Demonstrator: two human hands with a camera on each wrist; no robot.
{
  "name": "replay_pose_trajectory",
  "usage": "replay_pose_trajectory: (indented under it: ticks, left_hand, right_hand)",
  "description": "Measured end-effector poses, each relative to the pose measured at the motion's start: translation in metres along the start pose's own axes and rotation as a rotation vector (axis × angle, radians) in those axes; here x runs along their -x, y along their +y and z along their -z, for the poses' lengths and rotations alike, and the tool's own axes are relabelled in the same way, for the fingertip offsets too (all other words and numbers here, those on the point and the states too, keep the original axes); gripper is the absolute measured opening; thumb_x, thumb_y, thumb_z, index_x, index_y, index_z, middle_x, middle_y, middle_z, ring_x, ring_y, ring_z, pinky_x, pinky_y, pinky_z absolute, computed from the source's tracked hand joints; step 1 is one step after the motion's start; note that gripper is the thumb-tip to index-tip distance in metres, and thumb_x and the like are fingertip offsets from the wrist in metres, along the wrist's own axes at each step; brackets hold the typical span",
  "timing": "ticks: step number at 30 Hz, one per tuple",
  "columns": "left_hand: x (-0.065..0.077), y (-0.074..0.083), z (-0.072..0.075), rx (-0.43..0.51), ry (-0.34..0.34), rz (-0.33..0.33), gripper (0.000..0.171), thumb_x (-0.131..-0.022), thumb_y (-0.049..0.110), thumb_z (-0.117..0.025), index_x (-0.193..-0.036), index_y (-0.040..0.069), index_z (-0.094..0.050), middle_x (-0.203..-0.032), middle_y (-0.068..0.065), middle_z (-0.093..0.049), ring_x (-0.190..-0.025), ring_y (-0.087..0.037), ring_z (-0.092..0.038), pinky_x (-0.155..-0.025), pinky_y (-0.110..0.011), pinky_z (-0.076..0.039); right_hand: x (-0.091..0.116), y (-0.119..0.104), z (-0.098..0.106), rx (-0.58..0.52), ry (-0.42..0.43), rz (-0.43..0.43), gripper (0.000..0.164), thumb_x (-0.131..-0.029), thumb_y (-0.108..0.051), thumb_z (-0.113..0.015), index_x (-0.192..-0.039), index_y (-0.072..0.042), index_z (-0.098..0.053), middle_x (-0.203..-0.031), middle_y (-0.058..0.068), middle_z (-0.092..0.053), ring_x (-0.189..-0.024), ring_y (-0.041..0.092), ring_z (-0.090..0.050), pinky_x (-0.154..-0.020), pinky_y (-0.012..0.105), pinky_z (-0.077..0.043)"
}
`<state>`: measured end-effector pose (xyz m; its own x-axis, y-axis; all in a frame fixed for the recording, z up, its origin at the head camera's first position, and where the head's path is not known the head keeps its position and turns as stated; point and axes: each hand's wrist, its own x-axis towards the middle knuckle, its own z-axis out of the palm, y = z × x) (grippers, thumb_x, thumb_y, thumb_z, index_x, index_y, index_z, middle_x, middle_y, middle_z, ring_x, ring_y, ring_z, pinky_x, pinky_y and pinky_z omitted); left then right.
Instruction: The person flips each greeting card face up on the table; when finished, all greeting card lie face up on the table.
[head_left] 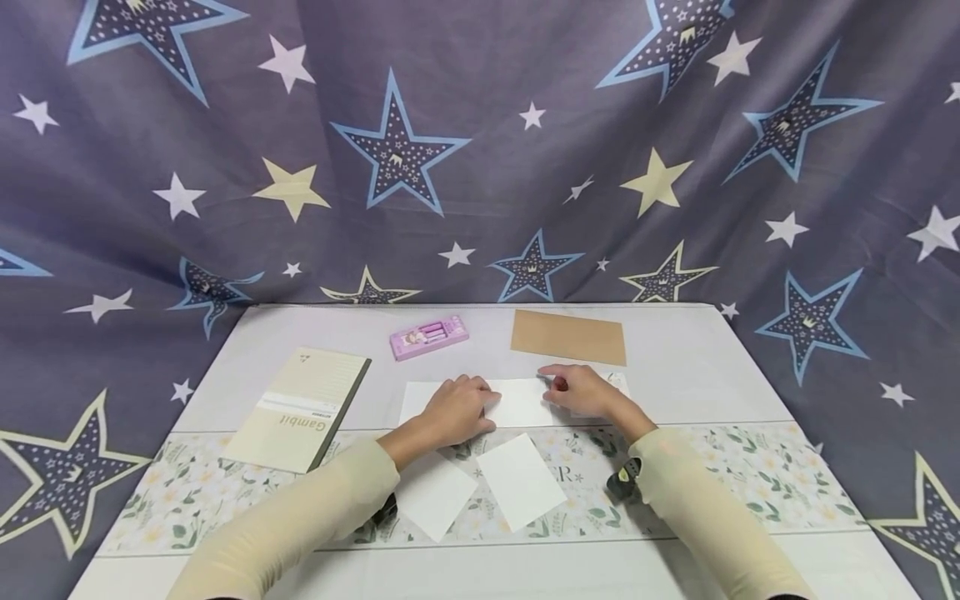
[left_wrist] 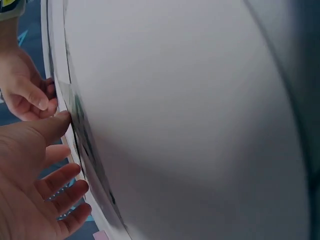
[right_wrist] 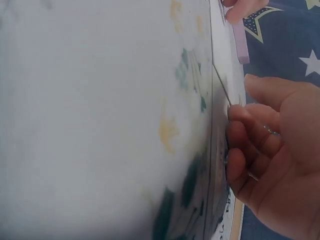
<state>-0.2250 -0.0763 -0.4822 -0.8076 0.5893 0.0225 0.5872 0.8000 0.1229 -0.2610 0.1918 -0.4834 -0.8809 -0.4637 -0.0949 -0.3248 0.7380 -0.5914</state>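
A white sheet of paper point(head_left: 517, 403) lies crosswise on the table between my two hands. My left hand point(head_left: 459, 410) rests on its left part; in the left wrist view that hand point(left_wrist: 37, 172) has its fingers spread and relaxed. On the right part of the sheet, my right hand point(head_left: 581, 390) touches the paper. The right wrist view shows that hand's point(right_wrist: 280, 145) thumb standing apart and its fingers loosely bent, with nothing pinched. Nearer to me lie two white cards, one slanted right point(head_left: 521, 482) and one partly under the left forearm point(head_left: 435, 495).
A cream notebook point(head_left: 296, 408) lies at the left. Toward the back are a pink-purple box of pens point(head_left: 429, 337) and a brown envelope-like sheet point(head_left: 567, 337). A piece with printed marks point(head_left: 618, 382) shows beside the right hand. A star-patterned curtain point(head_left: 480, 167) hangs behind the table.
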Motion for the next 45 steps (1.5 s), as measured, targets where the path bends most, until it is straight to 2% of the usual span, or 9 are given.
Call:
replay_pose_trajectory:
  ticks: [7,19,28,32,38,39,42,45]
  left_hand:
    - [-0.001,0.002,0.002,-0.032,-0.01,0.014,0.041,-0.09,0.045,-0.075,-0.123,0.022,-0.073,-0.131,-0.004,-0.067,-0.115,-0.027,-0.063,-0.093,-0.045,-0.052]
    - [-0.002,0.004,0.004,0.004,-0.002,0.029,0.047,-0.087,0.045,-0.077,-0.128,0.022,-0.072,-0.129,-0.004,-0.068,-0.115,-0.026,-0.062,-0.094,-0.044,-0.052]
    - [-0.003,0.003,-0.001,0.032,0.006,0.043,0.047,-0.088,0.042,-0.078,-0.128,0.02,-0.071,-0.129,-0.006,-0.067,-0.116,-0.027,-0.061,-0.095,-0.045,-0.051]
    - [-0.004,0.002,-0.002,0.068,0.007,0.095,0.063,-0.085,0.044,-0.081,-0.137,0.014,-0.063,-0.134,-0.012,-0.062,-0.119,-0.03,-0.057,-0.099,-0.046,-0.05]
    - [-0.005,0.001,-0.001,0.099,0.049,0.167,0.107,-0.076,0.046,-0.088,-0.157,0.003,-0.032,-0.14,-0.02,-0.057,-0.123,-0.035,-0.056,-0.102,-0.047,-0.05]
    - [-0.006,0.0,-0.001,0.116,0.067,0.17,0.109,-0.076,0.043,-0.089,-0.158,0.002,-0.029,-0.138,-0.021,-0.059,-0.122,-0.035,-0.058,-0.102,-0.047,-0.051]
    - [-0.008,-0.001,0.002,0.213,0.128,0.18,0.104,-0.081,0.031,-0.087,-0.159,0.001,-0.025,-0.116,-0.014,-0.07,-0.1,-0.027,-0.067,-0.091,-0.04,-0.056]
    - [-0.01,-0.002,0.007,0.317,0.212,0.186,0.085,-0.085,0.019,-0.083,-0.154,0.002,-0.036,-0.093,-0.003,-0.071,-0.075,-0.014,-0.066,-0.075,-0.032,-0.058]
  right_hand:
    - [-0.002,-0.001,-0.001,0.029,0.004,-0.035,0.053,-0.097,-0.019,-0.068,-0.146,-0.005,-0.054,-0.077,-0.002,-0.06,-0.062,0.011,-0.048,-0.059,0.025,-0.041]
    - [-0.005,0.002,-0.001,0.029,0.027,-0.065,0.045,-0.095,-0.021,-0.069,-0.137,-0.006,-0.062,-0.072,-0.002,-0.057,-0.058,0.011,-0.044,-0.054,0.024,-0.036]
    - [-0.004,0.0,0.0,-0.026,0.055,-0.077,0.041,-0.092,-0.016,-0.073,-0.131,-0.008,-0.063,-0.08,-0.002,-0.061,-0.066,0.012,-0.051,-0.059,0.025,-0.041]
    - [-0.003,0.0,0.001,-0.071,0.069,-0.047,0.042,-0.09,-0.011,-0.074,-0.129,-0.005,-0.061,-0.084,-0.001,-0.063,-0.07,0.012,-0.053,-0.061,0.024,-0.044]
    - [-0.002,-0.001,0.004,-0.152,0.114,0.033,0.044,-0.087,-0.005,-0.076,-0.127,-0.001,-0.058,-0.086,0.002,-0.063,-0.072,0.012,-0.053,-0.065,0.022,-0.046]
    - [-0.001,-0.002,0.005,-0.158,0.119,0.043,0.045,-0.087,-0.005,-0.076,-0.128,-0.001,-0.058,-0.086,0.002,-0.063,-0.072,0.011,-0.054,-0.066,0.022,-0.046]
    - [0.001,-0.002,0.007,-0.161,0.141,0.074,0.042,-0.088,-0.006,-0.075,-0.127,-0.001,-0.061,-0.085,0.002,-0.064,-0.073,0.009,-0.054,-0.068,0.022,-0.047]
    - [0.004,-0.002,0.01,-0.148,0.175,0.108,0.016,-0.091,-0.009,-0.074,-0.105,-0.004,-0.068,-0.082,0.0,-0.064,-0.072,0.009,-0.053,-0.068,0.022,-0.047]
